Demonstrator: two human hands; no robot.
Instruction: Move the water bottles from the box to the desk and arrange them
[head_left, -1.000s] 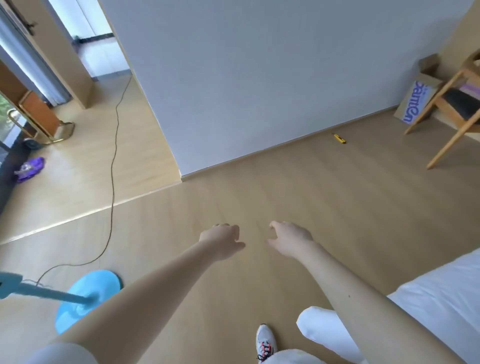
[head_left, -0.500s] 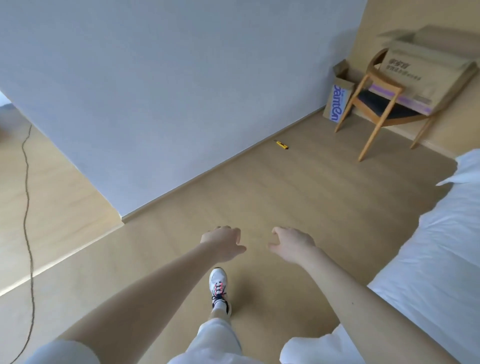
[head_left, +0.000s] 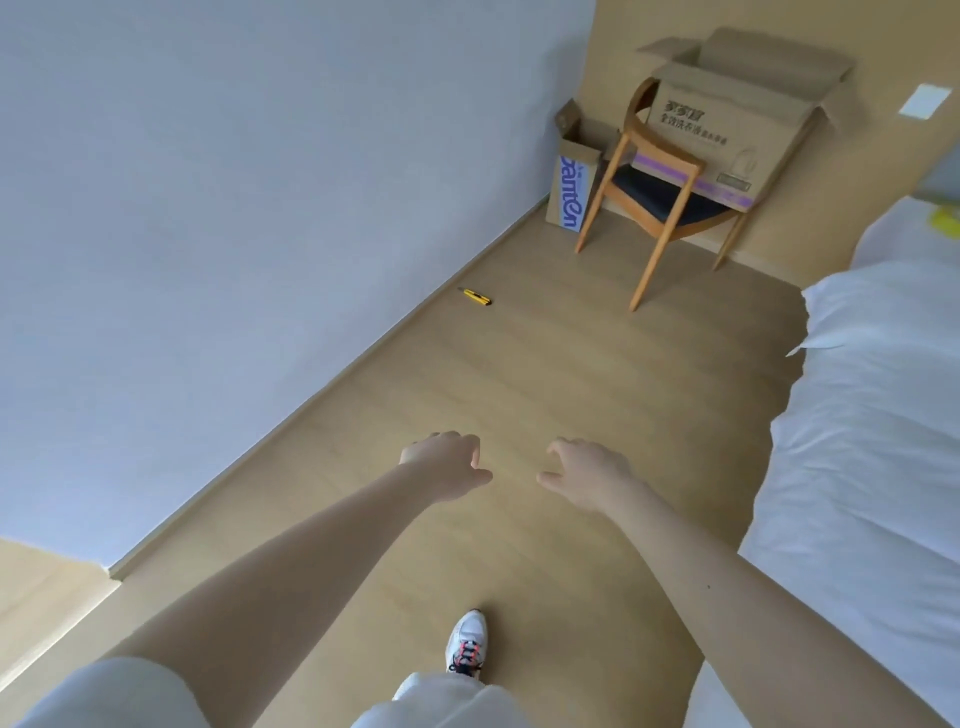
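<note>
Both bare arms reached forward over the pale wooden floor. The left hand and the right hand hung near each other, each grip loosely curled and holding nothing. The narrow open cardboard box with blue lettering stood far ahead in the corner against the grey wall — just beside a wooden chair with a dark seat; its inside could not be seen. A yellow utility knife lay on the floor near the wall, and a white bed ran along the right.

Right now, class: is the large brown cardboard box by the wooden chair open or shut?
Open. The large brown cardboard box has top flaps spread outward.
</note>
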